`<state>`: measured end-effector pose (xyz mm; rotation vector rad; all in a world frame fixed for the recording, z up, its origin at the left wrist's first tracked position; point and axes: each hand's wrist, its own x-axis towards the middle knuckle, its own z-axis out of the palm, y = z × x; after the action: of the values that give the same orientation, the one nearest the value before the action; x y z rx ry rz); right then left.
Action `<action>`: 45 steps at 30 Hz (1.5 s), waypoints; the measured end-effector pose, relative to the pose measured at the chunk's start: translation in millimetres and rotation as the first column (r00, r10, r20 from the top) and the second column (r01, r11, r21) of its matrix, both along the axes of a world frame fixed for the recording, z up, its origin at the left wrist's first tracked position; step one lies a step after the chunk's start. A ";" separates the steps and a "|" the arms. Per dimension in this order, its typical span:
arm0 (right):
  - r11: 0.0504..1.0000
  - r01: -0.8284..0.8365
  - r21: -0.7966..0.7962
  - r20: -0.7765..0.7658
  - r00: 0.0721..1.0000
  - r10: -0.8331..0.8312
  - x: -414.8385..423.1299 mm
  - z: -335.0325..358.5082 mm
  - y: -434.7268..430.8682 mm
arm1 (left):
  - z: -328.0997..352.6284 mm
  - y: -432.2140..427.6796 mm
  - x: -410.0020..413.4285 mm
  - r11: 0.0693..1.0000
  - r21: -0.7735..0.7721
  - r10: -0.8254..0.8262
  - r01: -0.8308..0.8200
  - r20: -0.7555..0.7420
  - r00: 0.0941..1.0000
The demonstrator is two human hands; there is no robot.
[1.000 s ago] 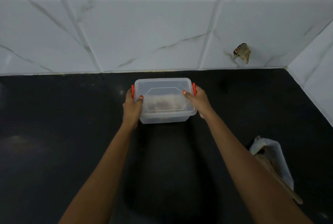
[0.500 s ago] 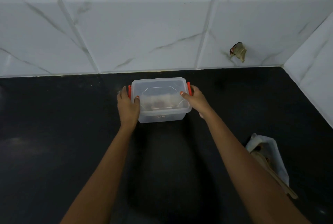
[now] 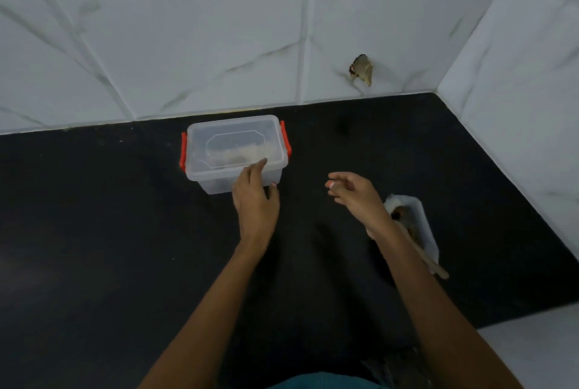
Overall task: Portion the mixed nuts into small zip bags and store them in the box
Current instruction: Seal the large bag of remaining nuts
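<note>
I've let go of the lidded box (image 3: 233, 150), which now rests on the black counter (image 3: 94, 232) by the wall (image 3: 188, 44), my left hand (image 3: 255, 200) relaxed at its front corner and my right hand (image 3: 354, 194) loosely curled and empty, so storing looks done.

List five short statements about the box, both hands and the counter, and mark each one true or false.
1. The clear plastic box with red-orange side clips has its lid on. True.
2. The right hand grips one of the clips. False: it hovers clear of the box, holding nothing.
3. The box stands on the black countertop near the white tiled wall. True.
4. The crumpled white bag lies left of the box. False: it lies to the right, by the right wrist.
5. The left hand lifts the box. False: the box rests on the countertop, with that hand's relaxed fingers at its front corner.
</note>
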<state>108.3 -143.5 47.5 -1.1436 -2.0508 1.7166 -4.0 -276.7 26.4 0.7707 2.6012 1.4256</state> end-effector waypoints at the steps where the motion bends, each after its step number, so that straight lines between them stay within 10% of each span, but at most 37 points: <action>1: 1.000 0.011 0.009 0.005 1.000 -0.011 10.9 -2.5 1.6 | -2.3 4.9 12.8 0.999 -0.010 -0.036 0.036 0.005 0.999; 21: 0.838 -0.182 0.514 0.509 0.851 -0.127 161.1 -38.6 41.6 | -44.5 91.8 156.0 0.838 -0.222 -0.413 0.498 0.338 0.846; 34: 0.733 -0.046 0.678 0.296 0.931 -0.216 174.8 -45.0 32.5 | -47.0 94.8 154.3 0.874 -0.129 -0.371 0.468 0.446 0.815; 45: 0.943 0.305 0.135 0.125 0.939 -0.321 165.2 -26.0 55.4 | -47.4 93.6 145.5 0.871 -0.065 -0.392 0.487 0.503 0.770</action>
<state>273.5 -88.1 21.5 -1.5025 -1.8885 1.3843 141.5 -183.1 -20.9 0.8106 1.9695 1.0378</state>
